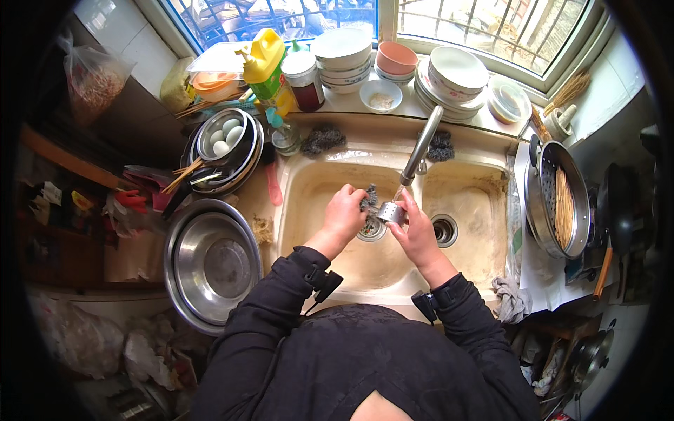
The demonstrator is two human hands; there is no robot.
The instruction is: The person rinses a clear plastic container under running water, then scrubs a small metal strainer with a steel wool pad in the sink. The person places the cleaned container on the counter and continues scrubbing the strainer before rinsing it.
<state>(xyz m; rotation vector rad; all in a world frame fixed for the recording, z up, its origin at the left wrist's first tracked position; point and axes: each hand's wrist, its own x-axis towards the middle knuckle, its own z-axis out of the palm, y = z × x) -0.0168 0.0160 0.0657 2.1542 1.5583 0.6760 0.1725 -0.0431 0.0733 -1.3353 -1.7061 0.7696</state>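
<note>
My left hand (345, 213) grips a grey metal scouring pad (370, 196) over the left basin of a double sink (316, 258). Just to its right, my right hand (413, 226) holds a small perforated metal strainer cup (392, 212) by its rim and side. The cup is tilted beneath the faucet (423, 142), and a thin stream of water runs down at it. Below and between the hands lies the left drain (372, 229), with small food scraps in it. The right basin has its own open drain (445, 230).
Nested metal basins (224, 268) and pans with a bowl of eggs (226, 134) stand left. Stacked bowls (343, 58), plates and a yellow pump bottle (263, 58) line the sill. Two dark scouring pads (323, 141) lie behind the sink. A steamer pot (558, 200) and a grey rag (512, 300) are right.
</note>
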